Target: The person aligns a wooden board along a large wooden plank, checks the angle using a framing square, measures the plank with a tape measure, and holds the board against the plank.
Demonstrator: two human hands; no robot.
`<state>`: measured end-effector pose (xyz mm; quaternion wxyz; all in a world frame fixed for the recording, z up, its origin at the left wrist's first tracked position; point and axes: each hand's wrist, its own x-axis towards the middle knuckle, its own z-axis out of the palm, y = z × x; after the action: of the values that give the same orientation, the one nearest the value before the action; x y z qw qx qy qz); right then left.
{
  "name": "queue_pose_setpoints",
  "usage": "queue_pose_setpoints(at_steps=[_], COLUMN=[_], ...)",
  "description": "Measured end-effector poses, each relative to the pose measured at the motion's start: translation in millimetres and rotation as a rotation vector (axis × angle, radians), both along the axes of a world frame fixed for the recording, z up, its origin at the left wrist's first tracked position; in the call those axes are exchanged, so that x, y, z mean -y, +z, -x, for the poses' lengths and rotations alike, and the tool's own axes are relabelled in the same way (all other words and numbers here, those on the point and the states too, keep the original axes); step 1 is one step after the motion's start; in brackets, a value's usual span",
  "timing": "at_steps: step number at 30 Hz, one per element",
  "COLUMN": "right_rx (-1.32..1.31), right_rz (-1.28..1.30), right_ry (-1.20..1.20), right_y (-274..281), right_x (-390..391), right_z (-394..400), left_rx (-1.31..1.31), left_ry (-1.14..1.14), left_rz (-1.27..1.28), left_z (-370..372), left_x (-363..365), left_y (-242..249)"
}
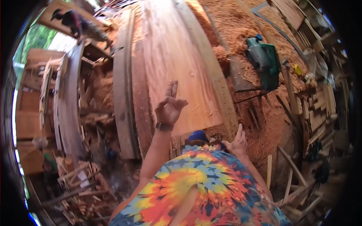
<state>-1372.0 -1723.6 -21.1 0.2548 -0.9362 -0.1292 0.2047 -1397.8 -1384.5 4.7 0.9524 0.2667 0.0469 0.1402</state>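
Plank (171, 64) end hidden behind raised left hand (170, 107) and tie-dye shirt (196, 188)

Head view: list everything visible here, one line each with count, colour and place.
wide plank: one, reddish-brown, centre, lying lengthwise
narrower planks: several, brown, along the wide plank's left edge
long batten: one, pale brown, along the wide plank's right edge
electric planer: one, green, upper right on the shavings
wood shavings: a bed, orange-tan, right of the planks
offcuts: a heap, pale, lower left
cap: one, blue, just below the plank's near end
tie-dye shirt: one, multicoloured, bottom centre
wristband: one, dark, left wrist
left hand: raised over the plank, fingers spread, grip on nothing
right hand: low beside the batten's near end, empty
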Motion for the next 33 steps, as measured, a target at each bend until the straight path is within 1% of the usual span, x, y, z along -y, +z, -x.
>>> queue_pose_setpoints(at_steps=[2,3,6,7,10,13,16,19,23,26,33], right_rx=[-0.003,-0.004,0.1,0.087,0.269,0.351,0.411,0.411,0.356,0.321,0.37], right_rz=[0.021,0.033,0.04,0.023,-0.018,-0.053,-0.088,-0.118,-0.11,-0.076,-0.103], right_ry=[0.049,0.075,0.176,0.22,0.336,0.385,0.436,0.482,0.538,0.534,0.538], right_y=[-8.6,-14.9,-36.9,-24.0,-21.5,-6.9,-9.8,-8.7,-1.0,4.3,-0.5], right_x=[7.9,11.7,23.7,23.4,26.9,20.9,14.5,9.3,3.7,-2.6,-35.9], right_z=[-6.1,-9.5,-16.5,-17.8,-20.5,-13.9,-4.1,12.7,32.8,36.2,32.7], left_rx=[0.282,0.311,0.462,0.467,0.496,0.489,0.495,0.498,0.551,0.567,0.572], left_ry=[0.077,0.104,0.201,0.241,0.315,0.394,0.442,0.486,0.488,0.474,0.484], left_rz=[0.158,0.081,0.016,0.026,-0.035,-0.064,-0.099,-0.117,-0.129,-0.125,-0.129], left_z=[34.7,51.0,85.2,95.8,121.4,139.0,150.8,157.1,159.5,158.7,162.4], left_x=[13.3,13.1,26.9,31.0,43.6,46.5,44.3,41.0,27.5,16.4,-15.7], left_y=[21.4,22.7,40.8,44.9,59.7,60.6,60.9,63.9,63.5,64.6,70.1])
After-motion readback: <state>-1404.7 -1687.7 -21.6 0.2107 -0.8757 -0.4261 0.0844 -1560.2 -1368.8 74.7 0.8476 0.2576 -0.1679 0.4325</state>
